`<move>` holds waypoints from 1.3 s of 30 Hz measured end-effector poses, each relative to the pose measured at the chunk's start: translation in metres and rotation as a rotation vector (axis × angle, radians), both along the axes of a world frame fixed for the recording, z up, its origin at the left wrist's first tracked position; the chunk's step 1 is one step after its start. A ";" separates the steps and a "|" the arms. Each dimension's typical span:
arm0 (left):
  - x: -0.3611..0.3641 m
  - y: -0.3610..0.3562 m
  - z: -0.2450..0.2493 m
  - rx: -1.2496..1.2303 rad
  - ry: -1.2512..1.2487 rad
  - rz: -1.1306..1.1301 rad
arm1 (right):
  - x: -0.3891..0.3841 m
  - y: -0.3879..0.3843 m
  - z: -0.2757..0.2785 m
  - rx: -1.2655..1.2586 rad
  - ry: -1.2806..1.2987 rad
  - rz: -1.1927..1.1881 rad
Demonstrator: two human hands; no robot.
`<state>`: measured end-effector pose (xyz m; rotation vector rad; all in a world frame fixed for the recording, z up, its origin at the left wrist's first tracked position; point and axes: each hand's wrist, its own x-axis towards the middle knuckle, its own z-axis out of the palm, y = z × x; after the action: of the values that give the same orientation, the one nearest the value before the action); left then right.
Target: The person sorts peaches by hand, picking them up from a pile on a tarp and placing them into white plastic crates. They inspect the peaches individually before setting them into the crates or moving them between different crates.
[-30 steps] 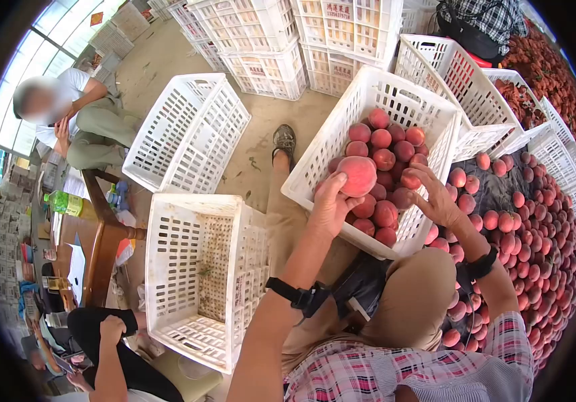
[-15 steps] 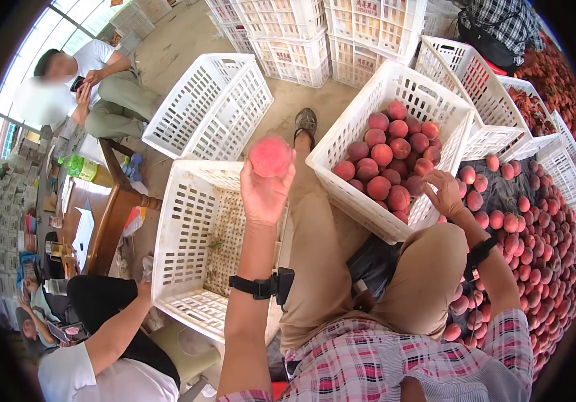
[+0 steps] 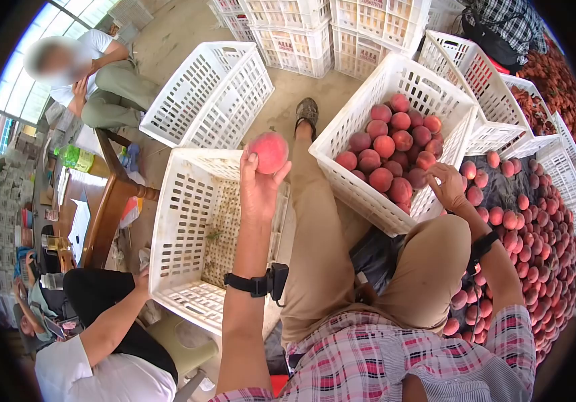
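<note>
My left hand (image 3: 259, 187) holds up a large red peach (image 3: 268, 152), its fingers wrapped round the fruit, above the edge of a white crate (image 3: 190, 157). That crate shows no fruit inside, only a green scrap on its floor. At the right, my right hand (image 3: 446, 187) is at the near right rim of a second white crate (image 3: 361, 194), beside the peaches (image 3: 395, 144) heaped in it. Its fingers are curled, and the fingertips are close to a peach; whether they grip it is unclear.
Many peaches (image 3: 529, 268) lie on dark sheeting at the right. Stacked crates (image 3: 294, 50) stand ahead, with another white crate (image 3: 201, 94) at upper left. A wooden table (image 3: 110, 221) and several people, one seated near my left arm (image 3: 113, 342), are at left.
The fingers of my left hand have shifted round the peach, with the thumb now across its front. My right hand stays near the crate rim. The view has moved slightly.
</note>
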<state>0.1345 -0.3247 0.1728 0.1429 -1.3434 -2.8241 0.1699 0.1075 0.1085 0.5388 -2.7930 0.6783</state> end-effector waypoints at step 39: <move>-0.044 -0.142 0.068 -0.081 -0.064 -0.098 | -0.001 -0.006 0.003 0.015 -0.028 -0.061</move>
<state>0.0907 -0.4666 0.2413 0.1732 -1.5156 -2.8616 0.1693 0.1010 0.1111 0.4480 -2.8298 0.6571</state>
